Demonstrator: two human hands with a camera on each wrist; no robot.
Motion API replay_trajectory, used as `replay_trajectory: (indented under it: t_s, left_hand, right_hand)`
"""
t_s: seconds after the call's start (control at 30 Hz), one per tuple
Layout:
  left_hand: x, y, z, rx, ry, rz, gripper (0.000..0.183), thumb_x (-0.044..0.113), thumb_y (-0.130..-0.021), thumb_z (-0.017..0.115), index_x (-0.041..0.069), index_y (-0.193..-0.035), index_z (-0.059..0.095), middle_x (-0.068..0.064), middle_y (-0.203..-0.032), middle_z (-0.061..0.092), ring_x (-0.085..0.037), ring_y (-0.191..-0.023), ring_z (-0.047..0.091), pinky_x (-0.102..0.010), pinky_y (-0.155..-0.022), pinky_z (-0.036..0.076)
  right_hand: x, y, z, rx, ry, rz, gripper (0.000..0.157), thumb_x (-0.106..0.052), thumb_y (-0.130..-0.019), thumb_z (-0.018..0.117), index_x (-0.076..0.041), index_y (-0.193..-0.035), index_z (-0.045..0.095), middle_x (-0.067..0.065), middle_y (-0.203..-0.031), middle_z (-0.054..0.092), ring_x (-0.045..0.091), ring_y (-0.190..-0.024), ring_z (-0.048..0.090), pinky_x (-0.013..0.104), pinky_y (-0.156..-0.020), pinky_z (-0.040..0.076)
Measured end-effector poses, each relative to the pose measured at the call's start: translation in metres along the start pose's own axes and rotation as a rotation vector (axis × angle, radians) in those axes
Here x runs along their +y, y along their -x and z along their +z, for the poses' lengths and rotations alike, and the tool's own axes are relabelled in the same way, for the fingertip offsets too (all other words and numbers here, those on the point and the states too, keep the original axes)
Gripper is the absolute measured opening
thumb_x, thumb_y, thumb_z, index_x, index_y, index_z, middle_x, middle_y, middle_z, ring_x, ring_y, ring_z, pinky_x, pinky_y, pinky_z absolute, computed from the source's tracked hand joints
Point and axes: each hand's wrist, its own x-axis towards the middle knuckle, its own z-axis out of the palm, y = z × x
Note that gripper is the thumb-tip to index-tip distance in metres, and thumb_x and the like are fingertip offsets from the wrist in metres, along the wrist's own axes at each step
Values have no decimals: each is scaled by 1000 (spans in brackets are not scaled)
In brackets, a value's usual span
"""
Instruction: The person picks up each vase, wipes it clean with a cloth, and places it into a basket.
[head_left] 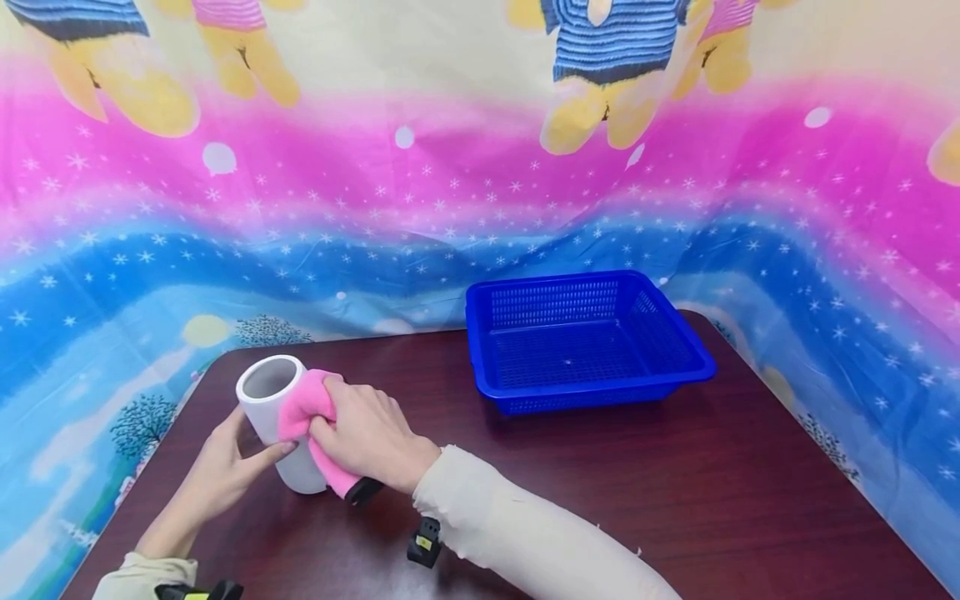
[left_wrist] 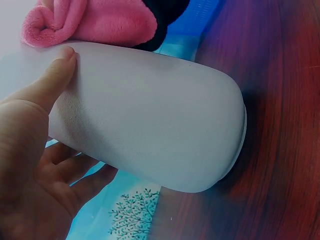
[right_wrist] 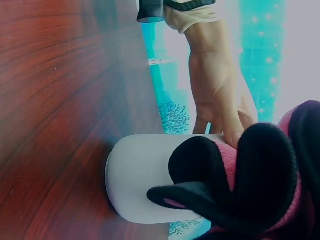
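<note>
A white cylindrical vase (head_left: 300,468) with a round open top stands toward the left of the dark wood table. My left hand (head_left: 217,471) grips it from the left side, thumb across its front and fingers around the back, as the left wrist view shows. A pink cloth (head_left: 309,400) with a black edge is bunched in my right hand (head_left: 371,433), which presses it to the vase's right side near the rim. In the right wrist view the cloth's black folds (right_wrist: 265,175) cover part of the vase (right_wrist: 145,175) and hide my right fingers.
A blue plastic basket (head_left: 487,392) with mesh walls sits at the back of the table (head_left: 600,475), right of the vase. A printed curtain (head_left: 420,217) hangs close behind the table and along both sides.
</note>
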Motion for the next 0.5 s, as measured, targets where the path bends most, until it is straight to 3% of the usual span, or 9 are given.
replay_trajectory:
  t_s: [0.33,0.5]
  left_hand:
    - [1,0,0,-24,43,-12,69,10,-87,79,5,-146,44,36,-116,51,19,-108,49,-5,-83,45]
    - [1,0,1,-18,36,-13,68,10,-87,79,3,-146,44,38,-116,49,20,-109,47,-4,-84,43]
  right_hand:
    - [-1,0,4,-32,76,48,25,-33,-92,65,-22,-110,52,-9,-67,53,4,-56,50,21,-49,39]
    - [-1,1,6,-34,75,59,26,-34,-92,66,-22,-111,51,-9,-67,53,4,-55,50,22,-48,39]
